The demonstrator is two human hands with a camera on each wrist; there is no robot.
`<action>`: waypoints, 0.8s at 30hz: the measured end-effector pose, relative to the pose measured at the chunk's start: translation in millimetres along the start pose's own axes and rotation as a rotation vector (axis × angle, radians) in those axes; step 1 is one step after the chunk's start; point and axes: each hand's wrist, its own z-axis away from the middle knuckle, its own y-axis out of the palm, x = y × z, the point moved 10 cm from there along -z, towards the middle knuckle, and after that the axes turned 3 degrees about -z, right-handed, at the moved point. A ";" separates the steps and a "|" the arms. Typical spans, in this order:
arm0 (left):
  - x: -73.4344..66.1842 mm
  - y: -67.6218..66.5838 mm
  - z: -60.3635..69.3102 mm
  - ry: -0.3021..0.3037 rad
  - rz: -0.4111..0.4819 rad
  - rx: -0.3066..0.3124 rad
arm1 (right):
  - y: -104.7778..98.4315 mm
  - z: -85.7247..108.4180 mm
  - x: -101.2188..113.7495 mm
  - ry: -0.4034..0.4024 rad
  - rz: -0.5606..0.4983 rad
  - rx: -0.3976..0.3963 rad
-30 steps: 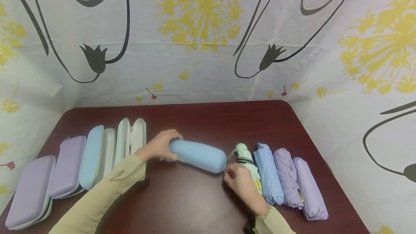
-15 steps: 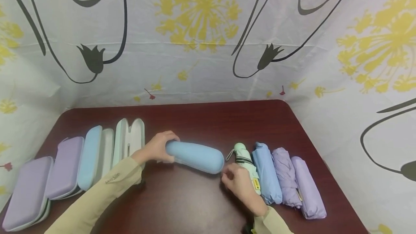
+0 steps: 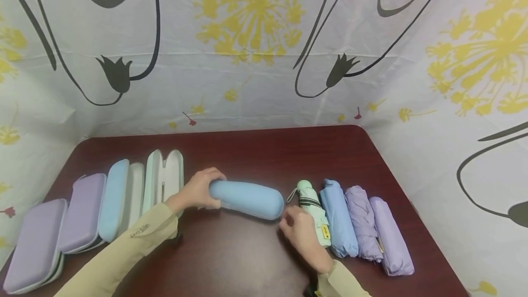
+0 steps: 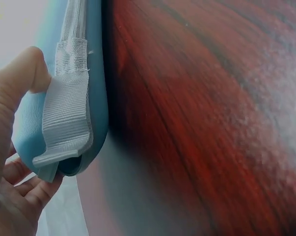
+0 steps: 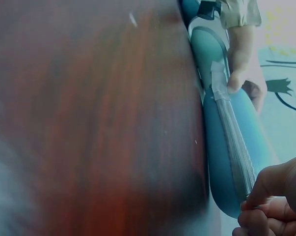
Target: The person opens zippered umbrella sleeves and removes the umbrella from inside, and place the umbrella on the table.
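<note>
A light blue zippered case [image 3: 247,200] lies slantwise at the middle of the table. My left hand [image 3: 199,190] grips its left end, thumb on the near side and fingers round the far side. In the left wrist view, a pale fabric tab [image 4: 67,115] folds over that end of the zipper. At the case's right end, my right hand [image 3: 303,235] has thumb and index finger pinched together. The right wrist view shows them at the end of the zipper [image 5: 234,140], on what looks like a small zipper pull, mostly hidden by the fingertips.
Left of the hands stand two purple cases [image 3: 84,212], an open blue case [image 3: 115,200] and an open mint case [image 3: 153,180]. To the right lie folded umbrellas: mint [image 3: 312,207], blue [image 3: 340,221], purple [image 3: 363,223] and lilac [image 3: 392,237]. A patterned cloth [image 3: 247,100] hangs behind the table.
The head view has shifted slightly. Both hands keep their places at the two ends of the blue case, with hardly any visible movement.
</note>
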 end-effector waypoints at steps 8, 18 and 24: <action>1.4 -0.5 1.8 -0.045 0.024 0.010 | -2.5 -8.6 -5.8 0.039 -0.012 -0.007; -6.4 9.8 8.8 0.040 0.097 0.113 | 5.3 -16.5 -23.4 0.209 0.041 0.096; -13.5 13.2 9.8 0.069 0.065 0.134 | 7.2 -18.2 -24.2 0.227 0.068 0.125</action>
